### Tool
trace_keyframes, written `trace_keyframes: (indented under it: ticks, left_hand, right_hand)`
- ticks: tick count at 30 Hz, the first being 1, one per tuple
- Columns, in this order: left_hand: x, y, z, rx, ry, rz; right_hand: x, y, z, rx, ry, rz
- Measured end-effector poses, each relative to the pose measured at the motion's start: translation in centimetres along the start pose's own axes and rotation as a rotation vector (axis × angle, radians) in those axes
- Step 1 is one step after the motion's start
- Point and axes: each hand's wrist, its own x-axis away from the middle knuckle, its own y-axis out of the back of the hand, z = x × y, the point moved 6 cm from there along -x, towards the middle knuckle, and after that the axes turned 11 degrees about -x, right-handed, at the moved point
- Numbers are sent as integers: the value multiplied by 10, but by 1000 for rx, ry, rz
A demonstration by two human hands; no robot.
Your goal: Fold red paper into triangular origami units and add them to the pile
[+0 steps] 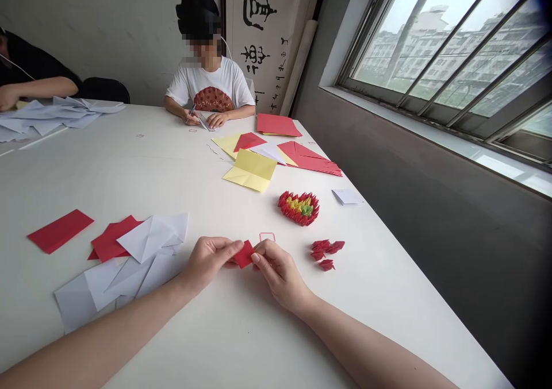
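Table, right edge well apart from the red square, open room between white sheets and paper heart, left hand and right hand nearly closed, pinching the square's opposite sides, red pieces near.

Over the white table, the left hand and right hand pinch a small red paper between them. Toward the table's right edge lie a heart-shaped origami cluster and loose red folded pieces.
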Motion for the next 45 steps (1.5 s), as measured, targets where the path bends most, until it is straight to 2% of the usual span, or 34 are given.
trace_keyframes:
  ticks: [8, 13, 20, 23, 29, 34, 39, 45]
  left_hand:
    - [3, -7, -2, -25, 52, 108]
    - [2, -8, 5, -54, 163, 144]
    - [3, -13, -2, -29, 42, 188]
    - [3, -14, -5, -8, 14, 208]
    - [1, -5, 2, 2, 57, 55]
    - [0, -5, 0, 72, 64, 70]
    - [2, -5, -4, 53, 51, 76]
    - [3, -6, -7, 72, 18, 22]
  right_hand:
    - [-1, 2, -1, -15, -29, -33]
    - [-3, 4, -6, -166, -80, -52]
    - [-5, 3, -9, -294, -158, 0]
    - [-4, 2, -9, -281, -157, 16]
    - [-2, -1, -6, -130, -119, 45]
    - [-2, -1, -1, -25, -46, 51]
    - [0, -6, 4, 51, 12, 93]
    - [0, -5, 7, 78, 34, 63]
